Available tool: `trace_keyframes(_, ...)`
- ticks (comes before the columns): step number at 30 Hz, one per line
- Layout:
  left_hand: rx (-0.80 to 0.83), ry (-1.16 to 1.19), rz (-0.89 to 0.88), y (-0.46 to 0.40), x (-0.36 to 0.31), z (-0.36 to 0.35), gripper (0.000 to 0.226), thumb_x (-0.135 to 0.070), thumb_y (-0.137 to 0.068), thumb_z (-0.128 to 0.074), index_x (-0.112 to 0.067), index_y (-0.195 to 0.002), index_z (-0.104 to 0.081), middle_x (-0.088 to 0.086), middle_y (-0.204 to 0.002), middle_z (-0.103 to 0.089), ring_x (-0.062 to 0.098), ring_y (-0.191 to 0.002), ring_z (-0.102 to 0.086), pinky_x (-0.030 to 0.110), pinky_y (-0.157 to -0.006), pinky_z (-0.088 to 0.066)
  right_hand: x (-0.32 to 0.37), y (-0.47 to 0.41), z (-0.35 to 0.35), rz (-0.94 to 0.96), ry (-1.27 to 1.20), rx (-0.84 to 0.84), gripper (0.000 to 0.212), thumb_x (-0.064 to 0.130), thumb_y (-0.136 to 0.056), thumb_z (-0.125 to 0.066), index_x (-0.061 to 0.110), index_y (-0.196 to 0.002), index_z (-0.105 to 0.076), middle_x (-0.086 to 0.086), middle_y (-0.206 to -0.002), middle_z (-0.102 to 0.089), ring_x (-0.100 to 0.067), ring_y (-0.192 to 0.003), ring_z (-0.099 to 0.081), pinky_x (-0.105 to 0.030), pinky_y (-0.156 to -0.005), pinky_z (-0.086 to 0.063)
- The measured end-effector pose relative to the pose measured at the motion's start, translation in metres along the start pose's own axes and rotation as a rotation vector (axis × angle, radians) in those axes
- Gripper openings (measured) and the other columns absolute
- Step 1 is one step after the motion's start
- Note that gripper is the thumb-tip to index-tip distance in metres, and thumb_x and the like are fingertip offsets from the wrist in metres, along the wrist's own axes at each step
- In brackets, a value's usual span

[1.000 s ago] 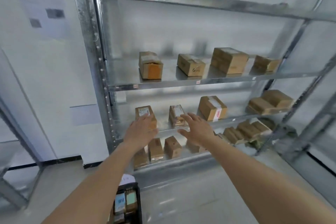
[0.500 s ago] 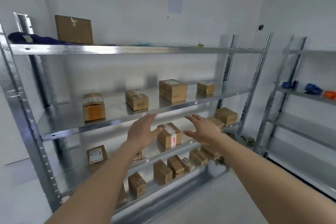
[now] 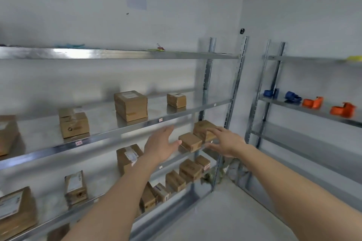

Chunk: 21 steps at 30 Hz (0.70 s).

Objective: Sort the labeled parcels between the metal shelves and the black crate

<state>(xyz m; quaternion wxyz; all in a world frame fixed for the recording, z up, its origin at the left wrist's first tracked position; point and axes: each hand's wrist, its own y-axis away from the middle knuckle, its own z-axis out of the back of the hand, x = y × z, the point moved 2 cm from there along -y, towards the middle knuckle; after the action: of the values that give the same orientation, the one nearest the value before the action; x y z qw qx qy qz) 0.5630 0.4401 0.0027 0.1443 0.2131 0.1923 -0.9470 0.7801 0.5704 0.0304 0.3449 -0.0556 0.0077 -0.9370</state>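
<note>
Both hands empty, fingers spread. Small parcel (image 3: 190, 141) on second shelf (image 3: 109, 137), centre-right of frame, lies between left hand (image 3: 161, 144) and right hand (image 3: 225, 140); long axis runs toward lower right. Left thumb nearer, almost touching.

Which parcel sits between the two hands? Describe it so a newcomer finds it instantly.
Start at the left rack, second shelf below the top, right end. The parcel is the low, flat box in front of a taller box, flanked by the left hand and right hand.
</note>
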Motion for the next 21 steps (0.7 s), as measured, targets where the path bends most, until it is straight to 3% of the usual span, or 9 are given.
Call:
trace_keyframes(7,0.048,-0.010,-0.007,-0.089,-0.017,-0.065,0.072,-0.062,-0.091,-0.053,-0.039,-0.154,-0.027,-0.005,-0.161,-0.028,0.020,-0.148,-0.027,0.046,-0.117,-0.032,-0.070,-0.073,-0.012,-0.019,-0.004,0.015,0.076,0.067,-0.096,-0.051,0.043,-0.160,-0.018,0.007,-0.169,-0.020,-0.024,-0.148,-0.037,-0.045,-0.115,-0.041)
trace_keyframes(15,0.101,0.013,0.002,-0.220,0.002,-0.135,0.074,-0.062,-0.091,-0.053,-0.037,-0.155,-0.025,-0.007,-0.163,-0.022,0.020,-0.148,-0.026,0.043,-0.118,-0.030,-0.129,-0.215,-0.038,-0.003,0.056,0.078,0.082,0.068,-0.096,-0.048,0.040,-0.163,-0.008,0.004,-0.171,-0.013,-0.023,-0.156,-0.021,-0.043,-0.124,-0.027)
trace_keyframes(21,0.158,-0.068,0.023,-0.308,0.045,-0.181,0.074,-0.064,-0.092,-0.050,-0.035,-0.156,-0.024,-0.004,-0.163,-0.023,0.021,-0.148,-0.027,0.039,-0.117,-0.030,-0.161,-0.322,-0.065,0.010,0.051,0.155,0.080,0.065,-0.097,-0.048,0.042,-0.162,-0.008,0.006,-0.172,-0.009,-0.021,-0.156,-0.019,-0.044,-0.124,-0.028)
